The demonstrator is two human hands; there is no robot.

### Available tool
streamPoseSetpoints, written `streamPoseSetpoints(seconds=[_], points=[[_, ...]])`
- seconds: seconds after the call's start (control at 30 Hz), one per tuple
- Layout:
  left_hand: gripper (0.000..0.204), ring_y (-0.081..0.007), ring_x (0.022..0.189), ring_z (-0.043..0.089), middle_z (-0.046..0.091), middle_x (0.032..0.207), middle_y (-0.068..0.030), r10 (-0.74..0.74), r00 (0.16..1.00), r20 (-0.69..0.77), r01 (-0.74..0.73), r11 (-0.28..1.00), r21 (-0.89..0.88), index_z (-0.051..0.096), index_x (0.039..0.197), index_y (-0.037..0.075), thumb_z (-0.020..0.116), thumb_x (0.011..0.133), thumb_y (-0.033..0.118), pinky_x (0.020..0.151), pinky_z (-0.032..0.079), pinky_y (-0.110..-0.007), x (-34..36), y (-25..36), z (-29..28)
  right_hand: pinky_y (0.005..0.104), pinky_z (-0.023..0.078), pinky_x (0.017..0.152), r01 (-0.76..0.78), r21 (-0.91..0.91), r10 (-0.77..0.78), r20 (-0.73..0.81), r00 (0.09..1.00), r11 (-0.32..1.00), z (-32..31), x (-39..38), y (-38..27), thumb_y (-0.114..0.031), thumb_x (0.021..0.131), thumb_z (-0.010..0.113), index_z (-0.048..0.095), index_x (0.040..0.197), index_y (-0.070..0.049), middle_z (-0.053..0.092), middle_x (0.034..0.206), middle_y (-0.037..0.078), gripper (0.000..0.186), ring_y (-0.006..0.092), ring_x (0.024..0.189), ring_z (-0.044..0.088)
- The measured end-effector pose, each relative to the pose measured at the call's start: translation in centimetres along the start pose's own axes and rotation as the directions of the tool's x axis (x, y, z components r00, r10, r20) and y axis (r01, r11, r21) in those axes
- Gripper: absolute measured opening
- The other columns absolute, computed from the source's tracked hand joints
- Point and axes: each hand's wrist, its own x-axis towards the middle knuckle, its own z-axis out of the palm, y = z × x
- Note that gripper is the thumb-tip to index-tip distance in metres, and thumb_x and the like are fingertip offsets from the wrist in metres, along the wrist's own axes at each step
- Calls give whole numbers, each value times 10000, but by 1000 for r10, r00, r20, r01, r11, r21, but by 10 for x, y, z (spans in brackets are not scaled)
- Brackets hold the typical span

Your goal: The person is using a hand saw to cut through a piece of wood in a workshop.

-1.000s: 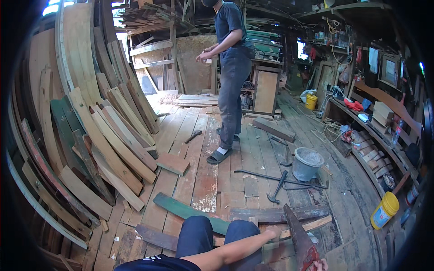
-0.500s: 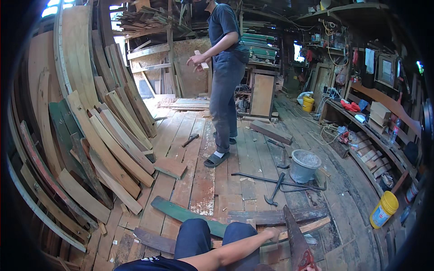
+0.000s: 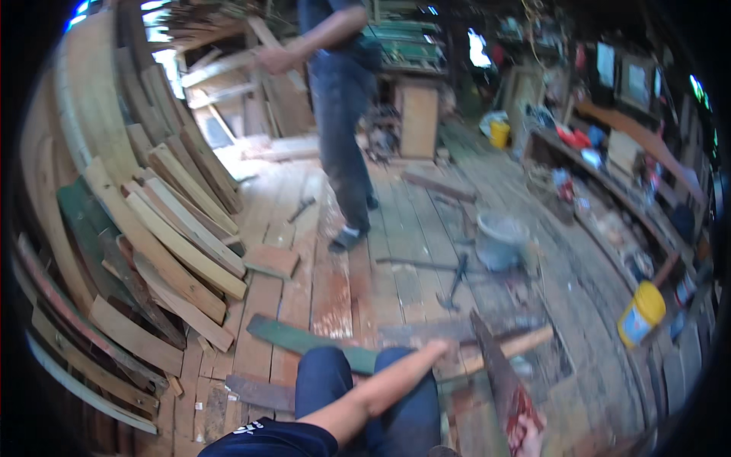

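Note:
My right hand (image 3: 525, 436) is closed round the red handle of a handsaw (image 3: 499, 373). Its long dark blade points away from me and crosses over a light wooden strip (image 3: 525, 344). My left arm reaches across my knees, and my left hand (image 3: 438, 350) is closed on that strip, left of the blade. Blur hides the single fingers. Beyond the strip lies a dark board (image 3: 411, 333). A green board (image 3: 304, 340) lies on the floor in front of my knees.
Another person (image 3: 343, 129) stands ahead, holding a piece of wood. Many planks (image 3: 175, 236) lean along the left. A claw hammer (image 3: 457, 283), a long metal bar (image 3: 411, 263) and a grey bucket (image 3: 501, 242) are on the floor. At right are a yellow bucket (image 3: 641, 314) and a cluttered bench (image 3: 563, 156).
The whole view has shifted and blurred. More of my right hand on the saw handle shows now. The other person's hands are raised higher than before.

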Motion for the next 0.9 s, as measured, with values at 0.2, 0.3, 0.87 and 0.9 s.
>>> streamPoseSetpoints(seconds=[0.2, 0.3, 0.87, 0.9], points=[[374, -233, 771, 616, 651, 920, -131, 33, 998, -56, -23, 983, 180, 635, 1021, 3, 626, 778, 287, 616, 502, -360, 4, -18, -38, 208, 233, 305, 112, -3, -111, 94, 989, 994, 15, 32, 7, -119, 790, 639, 471, 730, -90, 372, 482, -57, 180, 41, 339, 327], [368, -235, 769, 617, 652, 918, -130, 54, 998, 13, -55, 967, 249, 635, 1018, 3, 620, 787, 289, 607, 502, -357, 12, -29, -35, 212, 242, 312, 110, 123, -124, 115, 986, 986, 15, 37, 13, -44, 792, 575, 442, 728, -65, 360, 490, -33, 149, 47, 346, 322], [429, -295, 1122, 538, 576, 1197, -154, -259, 966, -23, 259, 965, 31, 608, 1127, 31, 570, 766, 260, 898, 448, -393, -34, 9, -41, 223, 259, 368, 102, -178, -52, 265, 963, 979, -13, 30, 44, -38, 701, 570, 437, 667, -52, 418, 529, -15, 137, 52, 403, 369], [438, -298, 1128, 534, 569, 1203, -164, -251, 968, -23, 251, 968, 4, 604, 1125, 17, 571, 768, 269, 903, 446, -391, -33, 10, -42, 223, 260, 370, 83, -177, -37, 252, 967, 981, -18, 33, 44, -39, 694, 568, 439, 664, -53, 425, 531, -14, 133, 51, 406, 374]])
